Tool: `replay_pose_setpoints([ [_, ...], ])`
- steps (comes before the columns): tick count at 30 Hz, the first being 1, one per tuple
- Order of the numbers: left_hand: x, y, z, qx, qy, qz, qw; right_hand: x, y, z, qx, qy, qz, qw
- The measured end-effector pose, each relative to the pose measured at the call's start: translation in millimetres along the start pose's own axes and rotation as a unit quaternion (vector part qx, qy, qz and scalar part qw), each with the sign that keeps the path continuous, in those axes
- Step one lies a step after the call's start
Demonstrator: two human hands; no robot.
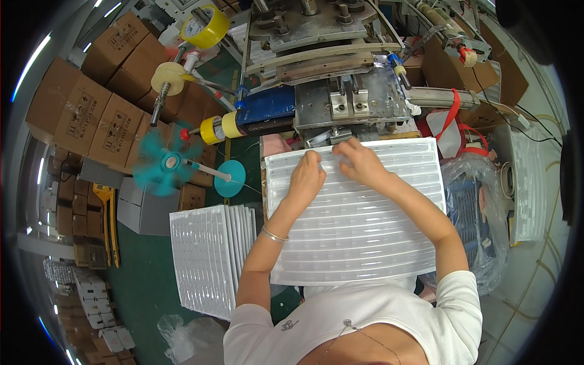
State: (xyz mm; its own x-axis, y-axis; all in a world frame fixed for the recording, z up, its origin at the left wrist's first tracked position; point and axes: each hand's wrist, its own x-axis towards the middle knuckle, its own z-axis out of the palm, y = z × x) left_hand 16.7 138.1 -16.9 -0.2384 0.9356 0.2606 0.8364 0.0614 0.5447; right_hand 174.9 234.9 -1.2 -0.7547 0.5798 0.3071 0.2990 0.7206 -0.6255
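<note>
A large white sheet of ridged, glossy plastic trays (pixel 359 243) lies in front of me, its rows running from side to side. Over its far edge, my left hand (pixel 308 177) is closed in a pinch; what sits between the fingertips is too small to tell. Close by on the right, my right hand (pixel 360 163) curls its fingers down at the same edge, and its fingertips partly hide whatever they grip. Just beyond both hands is the metal press machine (pixel 347 100), with small clamps on its plate.
Left of me leans a stack of similar white plastic sheets (pixel 201 258). A teal fan (pixel 170 163) with blurred blades stands beyond it. Rolls of yellow tape (pixel 210 27) hang on the machine's left. Cardboard boxes (pixel 73 115) pile up far left; a clear plastic bag (pixel 477 225) sits at right.
</note>
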Motion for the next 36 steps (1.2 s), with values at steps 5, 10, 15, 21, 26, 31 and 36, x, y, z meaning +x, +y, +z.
replay_pose_setpoints([
  [5,11.4,8.3,2.2,0.087,-0.026,0.133,0.987,2.6,3.2,-30.9,0.12,0.094,0.059,0.987],
  [10,0.9,-11.6,0.2,0.1,-0.053,0.112,0.987,-2.7,8.4,-55.9,0.16,0.097,0.089,0.978],
  [15,-3.2,-2.1,-10.3,0.073,-0.007,0.092,0.993,-4.8,0.9,-69.2,0.155,0.119,0.088,0.977],
  [21,30.5,24.7,-21.9,-0.024,0.15,0.073,0.986,-2.7,-7.5,-81.0,0.188,0.127,0.07,0.971],
  [26,91.3,63.5,-32.9,0.146,0.33,0.112,0.926,9.3,-2.4,-88.3,0.136,0.187,0.054,0.971],
  [31,133.3,61.4,-28.8,0.167,0.271,0.149,0.936,43.0,-6.6,-82.8,0.043,0.284,-0.041,0.957],
  [36,92.4,64.6,-38.6,0.042,0.267,0.117,0.956,76.7,-15.4,-77.9,-0.067,0.302,-0.085,0.947],
])
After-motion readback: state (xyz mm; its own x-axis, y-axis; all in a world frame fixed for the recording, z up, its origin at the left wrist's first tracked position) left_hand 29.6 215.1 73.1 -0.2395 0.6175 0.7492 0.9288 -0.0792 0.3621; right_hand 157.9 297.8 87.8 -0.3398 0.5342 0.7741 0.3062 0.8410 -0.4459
